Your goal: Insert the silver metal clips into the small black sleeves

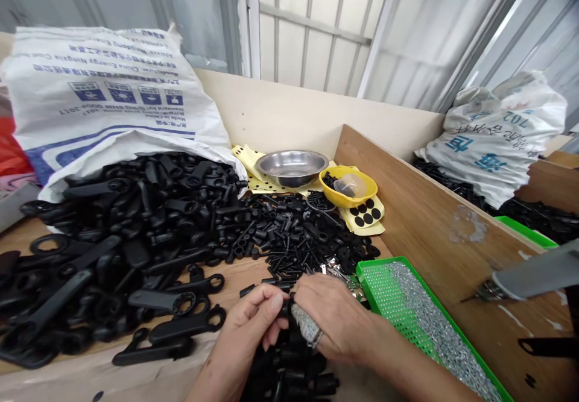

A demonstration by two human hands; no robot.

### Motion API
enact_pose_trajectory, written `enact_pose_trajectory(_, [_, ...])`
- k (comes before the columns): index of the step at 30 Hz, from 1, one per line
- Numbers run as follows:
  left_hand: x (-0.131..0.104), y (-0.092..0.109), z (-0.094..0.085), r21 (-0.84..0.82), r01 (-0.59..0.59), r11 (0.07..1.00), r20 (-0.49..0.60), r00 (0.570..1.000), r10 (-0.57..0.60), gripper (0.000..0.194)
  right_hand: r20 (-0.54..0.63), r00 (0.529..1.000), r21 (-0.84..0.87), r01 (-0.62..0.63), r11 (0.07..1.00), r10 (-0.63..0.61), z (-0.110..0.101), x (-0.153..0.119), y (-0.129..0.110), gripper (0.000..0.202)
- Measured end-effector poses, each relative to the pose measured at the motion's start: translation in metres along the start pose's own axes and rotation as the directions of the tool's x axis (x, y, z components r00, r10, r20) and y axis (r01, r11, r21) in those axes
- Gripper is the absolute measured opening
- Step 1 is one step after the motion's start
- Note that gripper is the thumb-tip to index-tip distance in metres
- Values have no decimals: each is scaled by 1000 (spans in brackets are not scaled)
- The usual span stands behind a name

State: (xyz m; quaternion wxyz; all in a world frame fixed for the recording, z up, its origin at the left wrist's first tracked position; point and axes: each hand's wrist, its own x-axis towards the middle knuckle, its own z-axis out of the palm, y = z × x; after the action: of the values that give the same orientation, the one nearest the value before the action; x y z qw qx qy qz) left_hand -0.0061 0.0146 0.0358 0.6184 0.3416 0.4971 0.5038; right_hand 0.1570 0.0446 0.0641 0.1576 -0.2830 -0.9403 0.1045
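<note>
My left hand (256,320) is closed, thumb and forefinger pinching a small black plastic part (286,309) whose shape is mostly hidden. Right beside it, my right hand (337,311) curls inward with its fingertips meeting the same spot. A grey, rough wrapping (307,327) shows at the fingers of my right hand; what it covers I cannot tell. Beneath both hands lies a heap of black cylindrical parts (294,366). Just beyond them are black screws (294,254) and small silvery metal pieces (335,269).
Black ring-ended handles (154,209) spill from a white sack (113,88) on the left. A green tray (407,311) of small silvery hardware lies right, near a grey power driver (529,275). Behind are a steel bowl (292,167), a yellow basket (348,194) and a wooden divider (407,203).
</note>
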Motion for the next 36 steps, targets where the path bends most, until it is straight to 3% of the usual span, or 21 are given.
enact_pose_trajectory(6, [-6,-1,1,113,-180,977,-19,983,183,22,25,959,438,-264,859,282,-1,-2,-9,22])
enact_pose_trajectory(12, [-6,-6,-2,292,-374,880,-32,916,400,6,-1,943,508,-286,813,332,0,-4,-18,18])
enact_pose_trajectory(16, [-4,-3,-8,366,-476,799,80,872,483,5,-13,939,511,-289,810,344,3,-3,-17,19])
enact_pose_trajectory(18, [-3,-3,-9,347,-434,831,71,896,438,4,-29,959,451,-239,860,281,7,-2,-12,17])
enact_pose_trajectory(23, [-1,-6,-8,124,-189,974,-3,982,191,14,-91,996,240,-1,971,24,20,0,1,11])
enact_pose_trajectory(30, [-1,-6,-6,-106,116,988,66,992,-109,35,-77,992,40,103,994,-100,28,-1,7,12])
enact_pose_trajectory(33, [-1,-8,-6,-126,132,983,47,991,-127,37,-65,990,-24,123,992,-124,30,-2,7,10])
enact_pose_trajectory(36, [-1,-12,-5,-36,24,999,-9,1000,-24,34,-94,994,66,64,996,-58,29,-1,3,8])
